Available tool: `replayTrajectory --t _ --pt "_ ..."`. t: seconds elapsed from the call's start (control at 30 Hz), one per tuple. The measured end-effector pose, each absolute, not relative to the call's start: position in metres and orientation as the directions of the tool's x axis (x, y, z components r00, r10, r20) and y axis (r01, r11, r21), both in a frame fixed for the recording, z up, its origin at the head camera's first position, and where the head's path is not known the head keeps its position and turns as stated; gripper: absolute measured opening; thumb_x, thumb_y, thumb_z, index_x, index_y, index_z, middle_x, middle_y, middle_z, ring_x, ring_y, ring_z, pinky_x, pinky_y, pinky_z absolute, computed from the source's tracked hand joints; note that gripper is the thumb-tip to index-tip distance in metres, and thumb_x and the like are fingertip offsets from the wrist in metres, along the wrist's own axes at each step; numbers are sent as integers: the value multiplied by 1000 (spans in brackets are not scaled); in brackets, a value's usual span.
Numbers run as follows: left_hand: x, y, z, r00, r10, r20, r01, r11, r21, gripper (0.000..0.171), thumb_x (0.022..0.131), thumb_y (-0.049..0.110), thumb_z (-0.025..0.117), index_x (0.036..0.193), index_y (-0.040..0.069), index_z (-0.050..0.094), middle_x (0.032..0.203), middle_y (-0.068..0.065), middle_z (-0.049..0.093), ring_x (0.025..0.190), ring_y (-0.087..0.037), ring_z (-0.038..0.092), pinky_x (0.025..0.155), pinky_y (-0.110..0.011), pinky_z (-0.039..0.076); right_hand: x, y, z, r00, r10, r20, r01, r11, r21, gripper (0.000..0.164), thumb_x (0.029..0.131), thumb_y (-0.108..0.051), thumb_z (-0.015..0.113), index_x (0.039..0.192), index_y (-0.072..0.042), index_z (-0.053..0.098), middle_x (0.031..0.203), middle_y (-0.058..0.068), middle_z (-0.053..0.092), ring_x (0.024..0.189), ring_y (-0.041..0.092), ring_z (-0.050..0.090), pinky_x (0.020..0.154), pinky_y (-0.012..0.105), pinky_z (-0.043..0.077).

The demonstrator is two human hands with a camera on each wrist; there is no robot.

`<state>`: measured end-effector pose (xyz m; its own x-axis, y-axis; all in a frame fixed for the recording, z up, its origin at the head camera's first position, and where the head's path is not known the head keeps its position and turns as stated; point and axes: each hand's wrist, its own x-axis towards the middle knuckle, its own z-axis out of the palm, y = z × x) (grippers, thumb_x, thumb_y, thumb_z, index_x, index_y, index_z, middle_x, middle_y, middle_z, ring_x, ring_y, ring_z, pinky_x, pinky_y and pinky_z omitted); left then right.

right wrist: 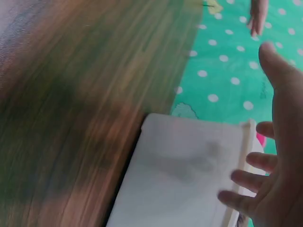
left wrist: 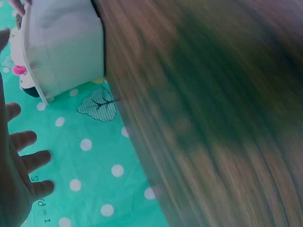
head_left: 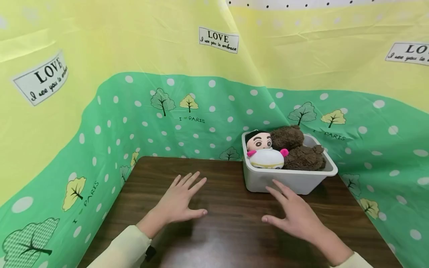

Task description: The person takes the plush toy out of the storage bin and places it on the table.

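Both hands hover over the brown wooden table with fingers spread. The left hand (head_left: 176, 203) is left of centre and holds nothing. My right hand (head_left: 296, 212) hangs in front of a light grey plastic bin (head_left: 285, 182), its fingertips near the bin's front wall; whether they touch it I cannot tell. Inside the bin lie a plush doll with black hair and large eyes (head_left: 259, 141), a white plush toy with pink ends (head_left: 267, 158), and dark brown fuzzy plush (head_left: 305, 158). In the right wrist view the bin's wall (right wrist: 180, 165) lies beyond the fingers.
The wooden table (head_left: 214, 238) reaches back to a green and yellow printed cloth (head_left: 201, 137), which hangs along the left, back and right sides. The bin stands at the table's back right, close to the cloth.
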<state>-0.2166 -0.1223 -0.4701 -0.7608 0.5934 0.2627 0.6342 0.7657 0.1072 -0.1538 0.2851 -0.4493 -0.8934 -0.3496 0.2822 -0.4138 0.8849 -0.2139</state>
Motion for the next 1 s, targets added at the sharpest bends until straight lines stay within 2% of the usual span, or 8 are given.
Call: replayTrajectory --t 0.1,0.23,0.37,0.5,0.6,0.73,0.87,1.0 --pt "-224 -114 -468 -763 578 290 635 752 173 94 86 79 57 161 28 35 165 -6 37 143 -31 48 115 -59 39 -155 291 -441 -913 -255 318 -357 877 -323 81 85 -62 75 147 -13 56 152 16 51 129 41 57 94 63 52" --pt "-238 -100 -464 -779 551 300 625 725 291 86 86 70 64 156 24 44 156 -4 47 132 -30 58 106 -54 49 -162 302 -432 -922 -122 366 -286 853 -436 65 89 -49 78 139 -10 62 132 15 67 112 35 68 86 52 58" --pt "-257 -83 -451 -773 567 283 633 663 401 81 88 65 67 155 23 46 155 -1 47 135 -25 55 107 -49 49 -169 317 -424 -936 19 351 -187 818 -544 58 92 -46 76 135 -10 64 121 14 73 98 27 75 71 33 60" --pt "-277 -61 -434 -755 608 243 639 603 477 78 90 61 68 154 24 46 156 1 45 140 -20 49 114 -43 44 -172 333 -421 -951 149 271 -78 731 -678 57 93 -46 74 134 -7 63 121 16 74 90 3 73 65 24 58" --pt "-289 -42 -422 -746 626 226 640 580 504 77 90 59 70 154 24 47 154 1 47 140 -19 48 115 -41 42 -174 342 -420 -954 230 191 -4 630 -777 61 94 -46 73 135 -3 60 115 14 76 81 -9 69 64 29 61" --pt "-302 -17 -409 -735 644 211 643 565 517 76 90 56 71 153 21 48 151 -1 50 138 -18 49 115 -41 43 -179 350 -420 -944 326 38 124 462 -878 64 93 -51 72 133 -2 58 94 -4 80 77 -1 73 65 38 63" --pt "-313 9 -400 -741 647 179 636 590 497 75 90 55 72 153 21 49 148 -1 52 134 -18 52 113 -42 45 -185 355 -423 -916 379 -133 254 292 -922 66 91 -57 70 131 -6 56 90 -15 76 81 7 76 65 39 63" --pt "-323 34 -393 -745 650 149 636 627 449 76 89 56 72 154 24 48 149 -1 50 131 -18 53 112 -39 47 -190 360 -427 -893 394 -217 299 160 -941 67 89 -59 71 132 -11 53 91 -17 74 84 6 76 67 35 63"
